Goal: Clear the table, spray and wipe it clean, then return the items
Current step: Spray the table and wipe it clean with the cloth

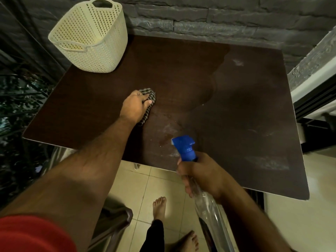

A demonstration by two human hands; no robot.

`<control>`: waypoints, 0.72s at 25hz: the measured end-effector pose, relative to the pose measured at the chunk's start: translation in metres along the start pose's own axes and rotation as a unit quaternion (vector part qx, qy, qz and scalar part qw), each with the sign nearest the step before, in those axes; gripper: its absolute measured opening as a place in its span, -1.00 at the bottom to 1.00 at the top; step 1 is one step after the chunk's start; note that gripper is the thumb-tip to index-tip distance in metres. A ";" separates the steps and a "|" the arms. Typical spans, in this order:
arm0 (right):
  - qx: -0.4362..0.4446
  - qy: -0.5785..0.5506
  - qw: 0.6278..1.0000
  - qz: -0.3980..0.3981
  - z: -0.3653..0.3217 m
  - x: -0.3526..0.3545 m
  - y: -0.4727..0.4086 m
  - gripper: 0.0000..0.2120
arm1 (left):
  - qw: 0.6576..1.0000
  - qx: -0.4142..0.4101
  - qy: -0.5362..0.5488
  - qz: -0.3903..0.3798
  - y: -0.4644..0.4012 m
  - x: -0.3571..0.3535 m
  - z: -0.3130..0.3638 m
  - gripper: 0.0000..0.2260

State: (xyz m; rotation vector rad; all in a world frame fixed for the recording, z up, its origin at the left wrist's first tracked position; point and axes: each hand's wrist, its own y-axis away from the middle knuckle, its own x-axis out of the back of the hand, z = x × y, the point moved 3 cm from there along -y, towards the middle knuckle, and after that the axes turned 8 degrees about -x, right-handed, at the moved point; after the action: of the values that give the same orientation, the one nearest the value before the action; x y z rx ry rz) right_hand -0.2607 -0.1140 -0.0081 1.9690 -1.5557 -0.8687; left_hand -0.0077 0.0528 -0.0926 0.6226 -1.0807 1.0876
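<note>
My left hand [135, 104] presses a checked cloth [150, 99] flat on the dark brown table [236, 110], left of its middle. My right hand [201, 174] grips the neck of a clear spray bottle [209, 210] with a blue trigger head [185, 147], held over the table's near edge, nozzle pointing toward the far left. Wet streaks and pale smears show on the tabletop between the two hands and to the right.
A cream perforated plastic basket [91, 36] stands on the table's far left corner. A grey stone wall [209, 17] runs behind the table. My bare feet [160, 208] stand on pale floor tiles. A metal chair frame [112, 220] sits at the lower left.
</note>
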 end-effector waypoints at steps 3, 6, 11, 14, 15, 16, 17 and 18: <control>-0.018 0.009 0.998 -0.060 0.002 -0.015 0.003 -0.87 | 1.000 -0.011 0.011 -0.012 0.008 0.007 -0.009 -0.65; -0.036 0.027 0.997 -0.060 0.007 -0.018 0.003 -0.89 | 1.000 -0.001 0.013 -0.014 0.014 0.014 -0.021 -0.66; -0.009 -0.012 1.000 0.004 0.004 0.006 0.000 -0.88 | 1.000 0.005 0.028 -0.002 0.016 0.016 -0.029 -0.67; 0.007 -0.010 0.992 0.128 -0.006 0.033 -0.002 -0.87 | 1.000 -0.002 0.025 0.006 0.015 0.012 -0.031 -0.67; 0.008 -0.011 0.989 0.148 -0.008 0.039 -0.001 -0.87 | 1.000 -0.007 0.020 0.007 0.015 0.011 -0.032 -0.67; 0.006 -0.012 0.987 0.157 -0.008 0.042 -0.001 -0.86 | 1.000 -0.007 0.017 0.004 0.013 0.011 -0.033 -0.67; 0.001 -0.012 0.987 0.158 -0.008 0.040 -0.001 -0.84 | 1.000 0.005 0.011 0.001 0.010 0.011 -0.033 -0.66; -0.003 -0.011 0.988 0.153 -0.008 0.037 -0.001 -0.83 | 1.000 0.024 0.006 0.003 0.008 0.012 -0.031 -0.66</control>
State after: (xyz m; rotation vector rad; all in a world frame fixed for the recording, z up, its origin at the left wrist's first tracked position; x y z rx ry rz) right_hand -0.2482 -0.1497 -0.0101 1.6604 -1.8033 -0.7689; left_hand -0.0025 0.0863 -0.0941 0.6501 -1.0494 1.1232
